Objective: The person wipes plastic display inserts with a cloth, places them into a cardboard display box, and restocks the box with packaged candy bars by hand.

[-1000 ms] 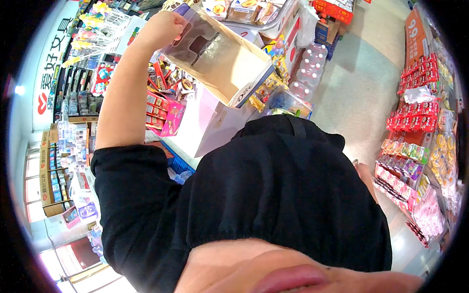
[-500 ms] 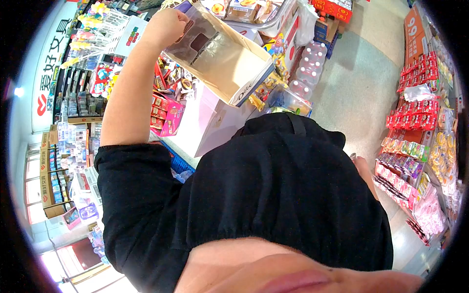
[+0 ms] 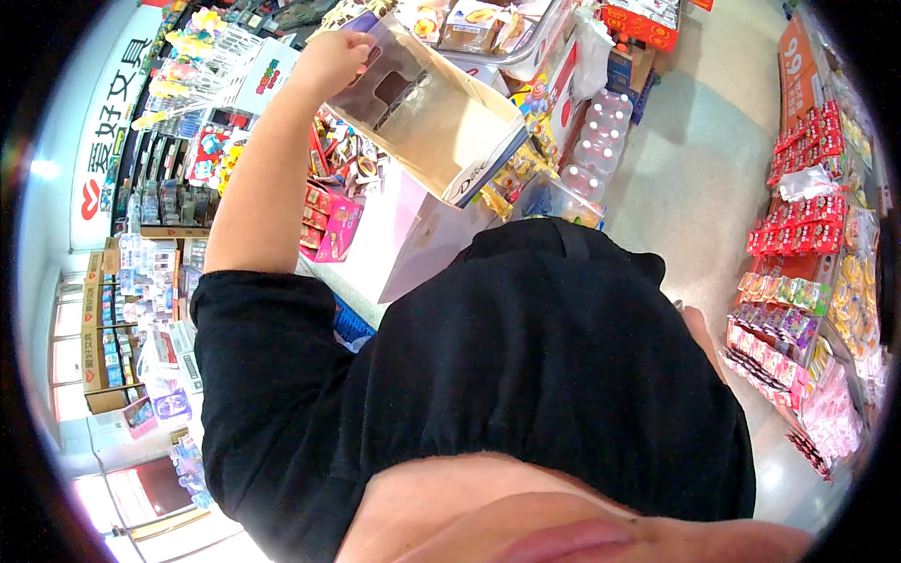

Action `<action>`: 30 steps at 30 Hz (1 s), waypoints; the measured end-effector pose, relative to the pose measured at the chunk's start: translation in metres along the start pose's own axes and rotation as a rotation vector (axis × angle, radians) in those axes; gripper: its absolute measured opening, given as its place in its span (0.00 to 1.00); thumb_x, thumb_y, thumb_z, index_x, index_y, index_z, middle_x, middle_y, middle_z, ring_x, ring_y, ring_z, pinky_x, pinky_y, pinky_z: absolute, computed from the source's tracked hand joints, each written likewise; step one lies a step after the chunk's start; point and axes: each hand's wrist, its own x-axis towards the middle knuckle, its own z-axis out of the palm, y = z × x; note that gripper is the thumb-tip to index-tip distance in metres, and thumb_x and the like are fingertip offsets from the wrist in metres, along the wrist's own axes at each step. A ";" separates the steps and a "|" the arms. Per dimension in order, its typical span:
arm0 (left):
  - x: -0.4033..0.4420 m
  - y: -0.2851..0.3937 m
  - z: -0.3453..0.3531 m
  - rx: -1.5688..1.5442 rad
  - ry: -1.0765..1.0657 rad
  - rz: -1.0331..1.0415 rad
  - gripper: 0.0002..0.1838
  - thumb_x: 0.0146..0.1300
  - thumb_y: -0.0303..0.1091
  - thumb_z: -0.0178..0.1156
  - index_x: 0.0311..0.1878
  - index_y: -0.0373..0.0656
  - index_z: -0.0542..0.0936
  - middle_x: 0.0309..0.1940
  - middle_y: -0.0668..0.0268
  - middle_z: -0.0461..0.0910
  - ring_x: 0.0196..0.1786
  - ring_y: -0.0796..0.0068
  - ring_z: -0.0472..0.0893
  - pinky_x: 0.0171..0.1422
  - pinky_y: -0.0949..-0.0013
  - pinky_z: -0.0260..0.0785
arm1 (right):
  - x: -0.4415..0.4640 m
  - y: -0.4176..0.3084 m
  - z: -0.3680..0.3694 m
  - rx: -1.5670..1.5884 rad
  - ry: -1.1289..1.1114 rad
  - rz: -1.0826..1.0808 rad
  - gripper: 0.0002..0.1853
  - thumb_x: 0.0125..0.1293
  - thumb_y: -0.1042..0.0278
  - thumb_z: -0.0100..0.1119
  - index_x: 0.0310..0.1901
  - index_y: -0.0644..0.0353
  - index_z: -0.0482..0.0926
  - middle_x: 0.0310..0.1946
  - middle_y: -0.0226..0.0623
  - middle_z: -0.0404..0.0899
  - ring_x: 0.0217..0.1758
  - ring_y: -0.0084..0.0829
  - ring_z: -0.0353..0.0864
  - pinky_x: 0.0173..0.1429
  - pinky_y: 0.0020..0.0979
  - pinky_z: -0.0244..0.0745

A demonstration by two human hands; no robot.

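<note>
My left hand (image 3: 338,64) is closed on the far end of an open display box (image 3: 469,127). The box is tilted, with a pale inside, a clear plastic section towards my hand and a dark blue lettered near end. I see nothing inside it. Below it, a white surface (image 3: 361,239) holds a pink box of red packets (image 3: 328,220), and small wrapped goods lie beside that. Only a strip of my right hand or wrist (image 3: 699,333) shows past my black shirt, low at my right side; its fingers are hidden.
A clear tray of packaged pastries (image 3: 474,26) stands beyond the box. Shrink-wrapped bottles (image 3: 596,141) are on the floor to the right. A rack of hanging red packets (image 3: 812,188) lines the aisle (image 3: 690,178). Toy-topped sticks (image 3: 188,70) stand at left.
The view has shifted slightly, so the shelves at left sit a little further right. My left hand still grips the box, which has barely moved.
</note>
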 end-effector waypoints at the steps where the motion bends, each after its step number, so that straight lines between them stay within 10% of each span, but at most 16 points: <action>1: -0.001 0.001 -0.003 0.011 0.010 -0.001 0.18 0.68 0.39 0.57 0.57 0.45 0.83 0.37 0.64 0.86 0.38 0.75 0.83 0.44 0.64 0.77 | 0.003 0.001 -0.001 0.036 0.012 0.006 0.15 0.64 0.69 0.53 0.45 0.69 0.82 0.42 0.54 0.84 0.46 0.44 0.85 0.47 0.41 0.76; 8: -0.012 0.017 0.001 -0.254 -0.080 -0.219 0.17 0.71 0.38 0.53 0.58 0.44 0.81 0.39 0.64 0.87 0.39 0.78 0.84 0.43 0.71 0.77 | -0.022 -0.012 -0.024 0.065 -0.003 0.056 0.12 0.64 0.69 0.55 0.42 0.69 0.81 0.37 0.50 0.83 0.37 0.40 0.84 0.39 0.40 0.76; 14: 0.001 -0.017 0.023 0.233 0.021 0.107 0.12 0.68 0.31 0.53 0.50 0.43 0.80 0.35 0.71 0.86 0.34 0.77 0.84 0.35 0.70 0.76 | -0.033 -0.002 -0.015 -0.020 -0.021 0.034 0.10 0.66 0.73 0.51 0.42 0.70 0.80 0.33 0.46 0.81 0.33 0.38 0.82 0.36 0.41 0.76; 20: -0.012 0.000 0.017 -0.260 -0.028 -0.091 0.14 0.72 0.37 0.51 0.46 0.39 0.82 0.35 0.65 0.86 0.36 0.74 0.85 0.42 0.69 0.77 | 0.036 0.052 0.030 0.147 -0.105 -0.055 0.13 0.69 0.76 0.42 0.46 0.72 0.77 0.33 0.47 0.78 0.30 0.40 0.81 0.33 0.43 0.76; 22: -0.011 0.002 0.014 -0.246 -0.056 -0.108 0.14 0.72 0.37 0.51 0.46 0.40 0.82 0.35 0.65 0.86 0.35 0.74 0.84 0.41 0.70 0.76 | 0.019 0.030 0.005 -0.219 -0.084 -0.173 0.13 0.69 0.74 0.44 0.45 0.72 0.78 0.35 0.51 0.80 0.34 0.42 0.83 0.35 0.43 0.77; 30: -0.012 0.006 0.007 -0.241 -0.096 -0.164 0.13 0.72 0.39 0.50 0.47 0.43 0.80 0.34 0.69 0.83 0.30 0.79 0.79 0.31 0.71 0.71 | -0.001 -0.083 -0.064 -0.097 0.283 -0.224 0.22 0.64 0.56 0.52 0.45 0.70 0.81 0.44 0.64 0.81 0.50 0.58 0.82 0.53 0.48 0.77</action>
